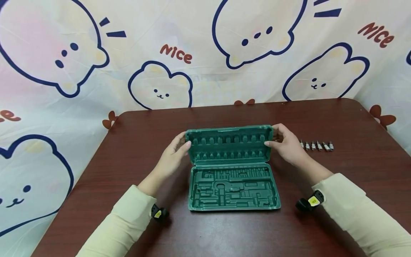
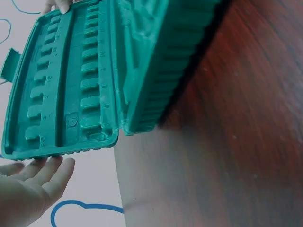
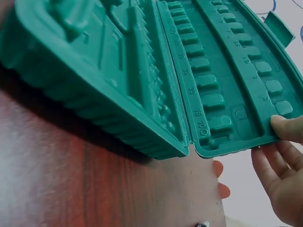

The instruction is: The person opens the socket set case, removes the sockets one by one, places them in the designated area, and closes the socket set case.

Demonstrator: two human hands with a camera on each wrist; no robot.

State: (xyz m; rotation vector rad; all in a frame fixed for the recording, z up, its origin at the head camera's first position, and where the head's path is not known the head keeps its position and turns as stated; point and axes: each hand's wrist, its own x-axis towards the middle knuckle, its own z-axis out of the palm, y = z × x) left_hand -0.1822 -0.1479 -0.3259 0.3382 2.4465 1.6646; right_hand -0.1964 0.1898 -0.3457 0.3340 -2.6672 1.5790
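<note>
A green plastic tool case [image 1: 236,187] lies unfolded on the table, its moulded recesses showing bare plastic. Its lid [image 1: 229,144] stands tilted up at the back, with rows of sockets' seats and raised numbers. At the lid's right edge, my right hand [image 1: 287,144] pinches it, thumb on the inner face and fingers behind. Against the left edge rests my left hand [image 1: 171,157]; its fingers [image 2: 59,175] look fairly straight in the left wrist view. There, fingertips of the right hand [image 2: 61,4] also show at the lid's far end.
Several small metal bits [image 1: 318,146] stand in a row on the table beyond my right hand. The brown table [image 1: 154,228] has a rounded back edge. A white cloth with cartoon bears [image 1: 208,82] hangs behind it.
</note>
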